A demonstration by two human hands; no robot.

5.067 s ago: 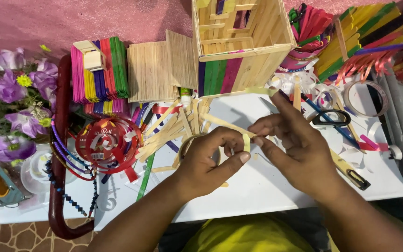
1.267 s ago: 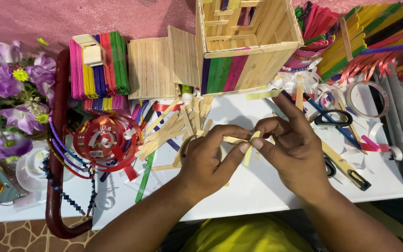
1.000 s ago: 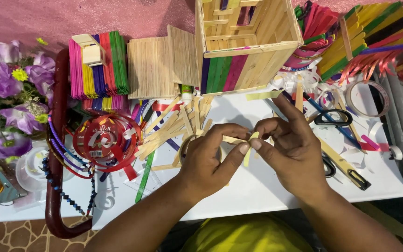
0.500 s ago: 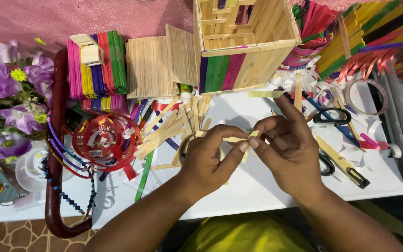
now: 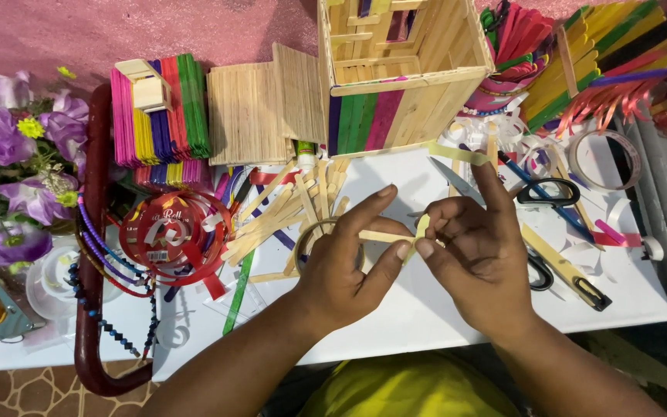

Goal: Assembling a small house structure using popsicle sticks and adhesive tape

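Both hands meet over the white table [image 5: 418,309]. My left hand [image 5: 345,266] pinches a plain wooden craft stick [image 5: 376,236] between thumb and fingers. My right hand [image 5: 480,255] pinches a pale yellow strip of tape or paper [image 5: 421,228] that lies across the stick's end, index finger raised. Loose wooden sticks [image 5: 287,212] lie in a heap just left of the hands. A house built of craft sticks [image 5: 395,69] stands directly behind them.
Scissors [image 5: 538,193] and a tape roll [image 5: 604,158] lie at the right, a red ribbon spool [image 5: 171,235] at the left. Stacks of coloured sticks [image 5: 160,116], a plain stick panel [image 5: 248,112], purple flowers [image 5: 9,177] and more coloured sticks [image 5: 604,62] ring the table.
My hands stay in the same place. The fingers have shifted slightly along the stick and the yellow strip; my right index finger now points up more.
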